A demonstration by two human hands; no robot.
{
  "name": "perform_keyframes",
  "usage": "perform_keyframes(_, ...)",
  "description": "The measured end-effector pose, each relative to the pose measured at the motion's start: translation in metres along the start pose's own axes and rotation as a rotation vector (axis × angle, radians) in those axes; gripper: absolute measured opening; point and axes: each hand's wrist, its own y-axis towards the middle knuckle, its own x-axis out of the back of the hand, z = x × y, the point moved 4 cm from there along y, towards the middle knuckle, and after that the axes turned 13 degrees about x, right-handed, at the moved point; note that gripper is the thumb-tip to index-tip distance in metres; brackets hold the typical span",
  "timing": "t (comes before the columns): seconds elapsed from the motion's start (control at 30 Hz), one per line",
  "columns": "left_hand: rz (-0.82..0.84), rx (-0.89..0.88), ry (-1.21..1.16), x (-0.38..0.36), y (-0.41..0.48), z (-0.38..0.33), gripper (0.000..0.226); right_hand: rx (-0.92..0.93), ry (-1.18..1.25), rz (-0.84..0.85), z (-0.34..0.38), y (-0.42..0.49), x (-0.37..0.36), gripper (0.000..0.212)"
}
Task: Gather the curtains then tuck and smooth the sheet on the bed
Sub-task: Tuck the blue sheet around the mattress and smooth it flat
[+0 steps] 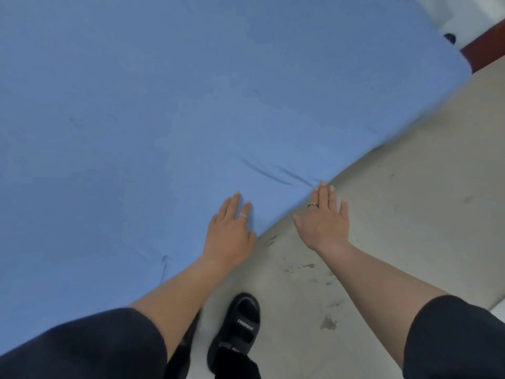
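A blue sheet (164, 110) covers the bed and fills most of the view. Its near edge runs diagonally from lower left to upper right. My left hand (229, 233) lies flat on the sheet close to that edge, fingers apart, a ring on one finger. My right hand (325, 217) is open and flat beyond the edge, over the floor, with its fingertips touching the sheet's edge where a few short creases (276, 173) fan out. Neither hand holds anything. No curtains are in view.
Pale, stained floor (382, 228) lies to the right of the bed. My foot in a black sandal (237, 329) stands beside the bed edge. At the top right are a dark red-brown wooden piece (483, 47) and something white (470, 17).
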Motion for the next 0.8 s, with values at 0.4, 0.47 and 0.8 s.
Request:
perform_keyframes(0.4, 0.043, -0.097, 0.120, 0.011, 0.149, -0.145, 0.072, 0.180, -0.049, -0.097, -0.144, 0.141, 0.072, 0.079)
perform_keyframes(0.47, 0.082, -0.186, 0.234, -0.001, 0.155, -0.175, 0.072, -0.011, -0.047, -0.096, -0.217, 0.156, 0.083, 0.084)
perform_keyframes(0.8, 0.014, -0.387, 0.030, 0.039, 0.193, -0.318, 0.061, 0.048, 0.051, -0.333, -0.312, 0.217, 0.189, 0.065)
